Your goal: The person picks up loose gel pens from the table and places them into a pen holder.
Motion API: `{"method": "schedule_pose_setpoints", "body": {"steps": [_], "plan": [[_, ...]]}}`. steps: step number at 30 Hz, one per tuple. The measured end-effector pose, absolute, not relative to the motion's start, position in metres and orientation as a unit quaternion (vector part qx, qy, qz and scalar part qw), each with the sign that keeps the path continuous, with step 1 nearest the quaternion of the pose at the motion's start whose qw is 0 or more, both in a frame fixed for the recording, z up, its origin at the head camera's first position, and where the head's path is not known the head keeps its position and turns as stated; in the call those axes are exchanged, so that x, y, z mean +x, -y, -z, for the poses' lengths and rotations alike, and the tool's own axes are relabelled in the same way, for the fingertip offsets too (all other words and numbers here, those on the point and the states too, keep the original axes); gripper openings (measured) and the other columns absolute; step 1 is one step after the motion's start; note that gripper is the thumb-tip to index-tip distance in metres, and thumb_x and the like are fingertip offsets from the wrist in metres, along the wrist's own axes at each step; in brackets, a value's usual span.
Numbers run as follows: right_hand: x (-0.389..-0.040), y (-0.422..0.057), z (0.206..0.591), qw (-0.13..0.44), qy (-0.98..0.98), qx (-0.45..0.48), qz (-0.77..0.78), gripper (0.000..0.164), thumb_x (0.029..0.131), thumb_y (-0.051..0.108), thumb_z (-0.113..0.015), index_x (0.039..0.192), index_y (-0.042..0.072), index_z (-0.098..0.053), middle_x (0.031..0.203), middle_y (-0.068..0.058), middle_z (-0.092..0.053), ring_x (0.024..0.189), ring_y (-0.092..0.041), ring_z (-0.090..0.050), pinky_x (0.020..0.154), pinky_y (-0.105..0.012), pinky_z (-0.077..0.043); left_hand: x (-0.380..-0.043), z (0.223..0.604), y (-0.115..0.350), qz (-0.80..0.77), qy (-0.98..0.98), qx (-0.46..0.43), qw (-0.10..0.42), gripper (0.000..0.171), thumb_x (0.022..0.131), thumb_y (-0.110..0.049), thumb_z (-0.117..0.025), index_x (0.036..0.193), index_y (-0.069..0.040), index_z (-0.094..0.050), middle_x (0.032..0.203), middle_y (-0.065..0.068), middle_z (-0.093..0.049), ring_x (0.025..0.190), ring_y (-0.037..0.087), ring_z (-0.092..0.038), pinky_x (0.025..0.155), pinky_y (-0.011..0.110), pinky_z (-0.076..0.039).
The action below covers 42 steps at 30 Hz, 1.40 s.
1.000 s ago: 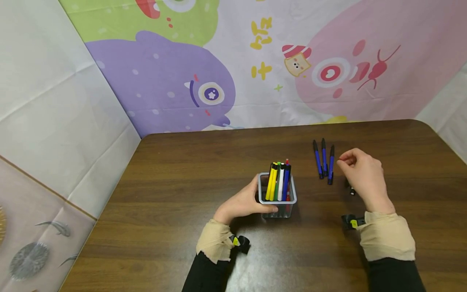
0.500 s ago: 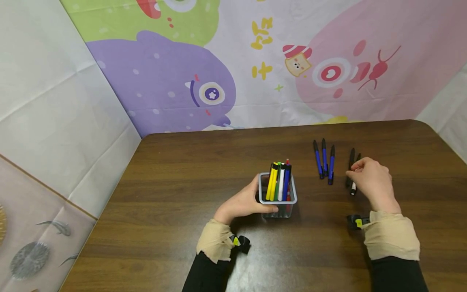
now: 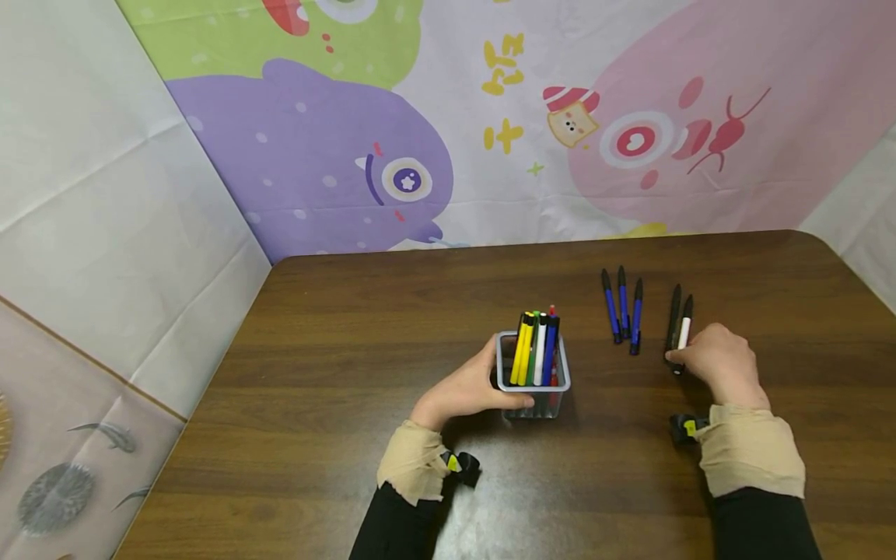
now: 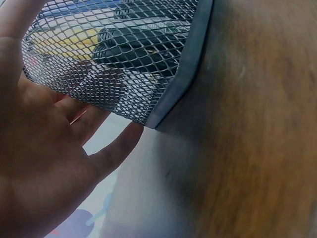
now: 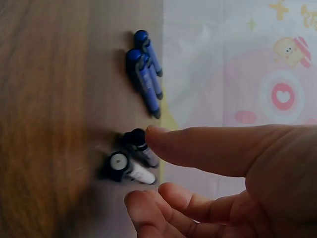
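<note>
My left hand (image 3: 462, 389) grips the left side of a mesh pen holder (image 3: 542, 403), thumb at its front. The holder stands upright on the table with yellow, green, white, blue and red pens (image 3: 521, 350) inside. In the left wrist view, the fingers lie against the holder's mesh wall (image 4: 133, 89). My right hand (image 3: 717, 362) is at the near ends of a black pen (image 3: 673, 320) and a white pen with black ends (image 3: 684, 333). The right wrist view shows its thumb and fingers apart, with the white pen (image 5: 141, 173) beyond the gap.
Three blue pens (image 3: 635, 315) lie side by side, left of the black and white ones. All rest on a brown wooden table (image 3: 336, 350). A printed cartoon cloth (image 3: 504, 194) hangs along the table's far edge.
My right hand has moved toward me and down to the near ends of the black and white pens, uncovering most of them. The left hand and the holder have stayed put.
</note>
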State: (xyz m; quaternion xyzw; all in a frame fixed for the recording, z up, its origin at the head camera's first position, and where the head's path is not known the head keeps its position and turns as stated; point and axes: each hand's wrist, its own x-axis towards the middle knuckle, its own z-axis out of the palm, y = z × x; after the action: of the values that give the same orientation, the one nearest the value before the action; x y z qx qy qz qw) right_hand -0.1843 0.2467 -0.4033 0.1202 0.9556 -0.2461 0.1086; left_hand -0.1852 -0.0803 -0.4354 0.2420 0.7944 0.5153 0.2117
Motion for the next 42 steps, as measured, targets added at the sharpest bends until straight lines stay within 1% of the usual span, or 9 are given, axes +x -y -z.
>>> {"method": "schedule_pose_setpoints", "body": {"steps": [4, 7, 10, 21, 30, 33, 38, 41, 42], "plan": [[-0.184, -0.248, 0.406, 0.14, -0.95, 0.133, 0.245, 0.037, 0.078, 0.034, -0.064, 0.059, 0.002, -0.06, 0.06, -0.009, -0.058, 0.065, -0.03, -0.053, 0.055, -0.036, -0.041, -0.185, 0.435, 0.08, -0.514, -0.795, 0.242, 0.212, 0.079, 0.073, -0.023, -0.077, 0.132, -0.024, -0.026, 0.113, -0.001, -0.054, 0.098, 0.009, -0.055, 0.087, 0.028, -0.043], [-0.185, -0.248, 0.408, 0.154, -0.947, 0.136, 0.248, 0.037, 0.079, 0.034, -0.064, 0.059, 0.002, -0.062, 0.054, -0.004, -0.059, 0.062, -0.026, -0.053, 0.053, -0.032, -0.04, -0.185, 0.435, 0.08, -0.513, -0.796, 0.242, 0.211, 0.078, 0.073, -0.023, -0.077, 0.132, -0.025, -0.026, 0.113, -0.001, -0.054, 0.098, 0.009, -0.055, 0.087, 0.028, -0.043], [-0.184, -0.248, 0.409, 0.159, -0.945, 0.138, 0.249, 0.036, 0.079, 0.032, -0.064, 0.059, 0.002, -0.062, 0.052, -0.001, -0.059, 0.06, -0.024, -0.052, 0.051, -0.03, -0.038, -0.185, 0.435, 0.08, -0.513, -0.795, 0.244, 0.21, 0.078, 0.073, -0.023, -0.077, 0.132, -0.024, -0.026, 0.113, -0.001, -0.054, 0.098, 0.009, -0.055, 0.088, 0.027, -0.043], [-0.184, -0.248, 0.409, 0.178, -0.941, 0.134, 0.256, 0.031, 0.081, 0.025, -0.061, 0.068, -0.002, -0.061, 0.055, -0.004, -0.059, 0.055, -0.018, -0.052, 0.05, -0.03, -0.038, -0.185, 0.436, 0.08, -0.514, -0.795, 0.245, 0.209, 0.079, 0.073, -0.023, -0.077, 0.132, -0.025, -0.026, 0.114, -0.001, -0.054, 0.098, 0.01, -0.055, 0.087, 0.028, -0.043], [-0.181, -0.251, 0.407, 0.174, -0.945, 0.12, 0.25, 0.033, 0.083, 0.026, -0.053, 0.063, 0.0, -0.058, 0.054, -0.004, -0.057, 0.052, -0.017, -0.048, 0.049, -0.028, -0.037, -0.185, 0.436, 0.08, -0.515, -0.795, 0.244, 0.208, 0.079, 0.073, -0.022, -0.077, 0.133, -0.024, -0.026, 0.114, -0.001, -0.054, 0.098, 0.009, -0.055, 0.088, 0.027, -0.043], [-0.18, -0.253, 0.405, 0.172, -0.946, 0.12, 0.247, 0.032, 0.084, 0.022, -0.049, 0.066, -0.003, -0.058, 0.054, -0.004, -0.058, 0.052, -0.017, -0.049, 0.05, -0.029, -0.038, -0.185, 0.436, 0.08, -0.516, -0.794, 0.245, 0.208, 0.079, 0.073, -0.022, -0.077, 0.133, -0.024, -0.026, 0.114, -0.001, -0.054, 0.098, 0.01, -0.055, 0.088, 0.027, -0.043], [-0.179, -0.256, 0.4, 0.159, -0.951, 0.123, 0.236, 0.033, 0.084, 0.019, -0.045, 0.068, -0.006, -0.06, 0.057, -0.008, -0.059, 0.056, -0.022, -0.05, 0.05, -0.031, -0.039, -0.185, 0.435, 0.08, -0.515, -0.794, 0.25, 0.206, 0.079, 0.073, -0.022, -0.077, 0.133, -0.024, -0.026, 0.114, 0.0, -0.053, 0.098, 0.01, -0.055, 0.087, 0.027, -0.043], [-0.179, -0.258, 0.397, 0.129, -0.958, 0.121, 0.226, 0.036, 0.084, 0.02, -0.044, 0.067, -0.007, -0.062, 0.062, -0.017, -0.058, 0.059, -0.029, -0.051, 0.05, -0.034, -0.04, -0.185, 0.435, 0.08, -0.514, -0.795, 0.249, 0.207, 0.079, 0.073, -0.022, -0.077, 0.133, -0.024, -0.025, 0.115, -0.001, -0.053, 0.099, 0.01, -0.055, 0.088, 0.027, -0.043], [-0.178, -0.258, 0.396, 0.115, -0.96, 0.124, 0.224, 0.037, 0.084, 0.021, -0.044, 0.069, -0.009, -0.061, 0.065, -0.021, -0.057, 0.06, -0.033, -0.052, 0.049, -0.036, -0.04, -0.185, 0.435, 0.08, -0.514, -0.795, 0.248, 0.207, 0.079, 0.073, -0.022, -0.077, 0.133, -0.024, -0.025, 0.115, -0.001, -0.053, 0.099, 0.01, -0.055, 0.088, 0.027, -0.043]]}}
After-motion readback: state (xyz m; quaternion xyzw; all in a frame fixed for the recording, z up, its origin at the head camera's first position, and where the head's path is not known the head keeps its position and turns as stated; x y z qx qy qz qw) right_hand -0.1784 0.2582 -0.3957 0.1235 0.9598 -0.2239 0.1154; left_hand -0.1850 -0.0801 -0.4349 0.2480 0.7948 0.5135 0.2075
